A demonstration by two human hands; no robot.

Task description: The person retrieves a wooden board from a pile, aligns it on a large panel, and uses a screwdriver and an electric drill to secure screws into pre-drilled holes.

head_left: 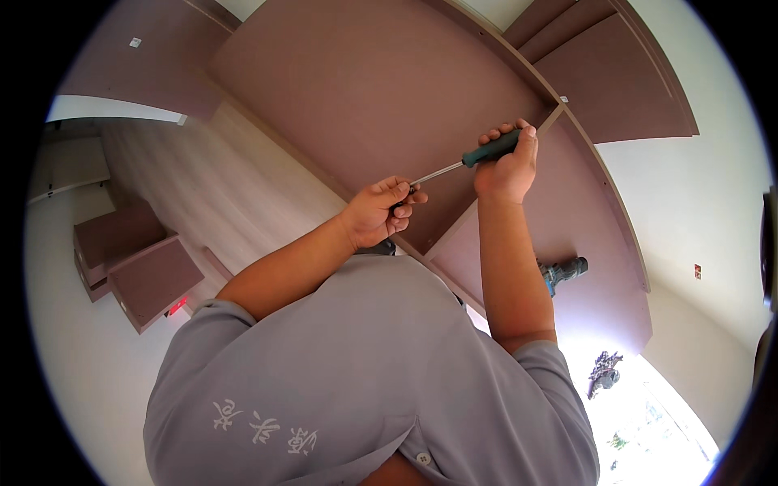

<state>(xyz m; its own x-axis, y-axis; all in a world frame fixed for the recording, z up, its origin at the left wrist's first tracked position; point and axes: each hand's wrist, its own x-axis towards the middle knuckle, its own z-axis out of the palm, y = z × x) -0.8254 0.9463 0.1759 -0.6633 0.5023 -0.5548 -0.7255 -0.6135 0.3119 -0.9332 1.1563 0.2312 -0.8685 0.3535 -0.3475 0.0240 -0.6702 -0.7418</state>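
My right hand (507,166) is closed round the dark green handle of a screwdriver (491,151), with its metal shaft slanting down to the left. At the shaft's tip, my left hand (381,212) pinches a small black piece (401,204), whose kind I cannot make out; the fingers hide most of it. Both hands are raised above a large brownish-pink cabinet carcass (365,89) lying below them. A divider board (454,229) runs across the carcass between the two hands.
A power drill (562,274) lies on the carcass panel beside my right forearm. Brownish-pink boards (616,77) lean at the far right, with another panel (146,57) at the far left. Drawer boxes (154,279) stand at the left on the wood-look floor (243,178).
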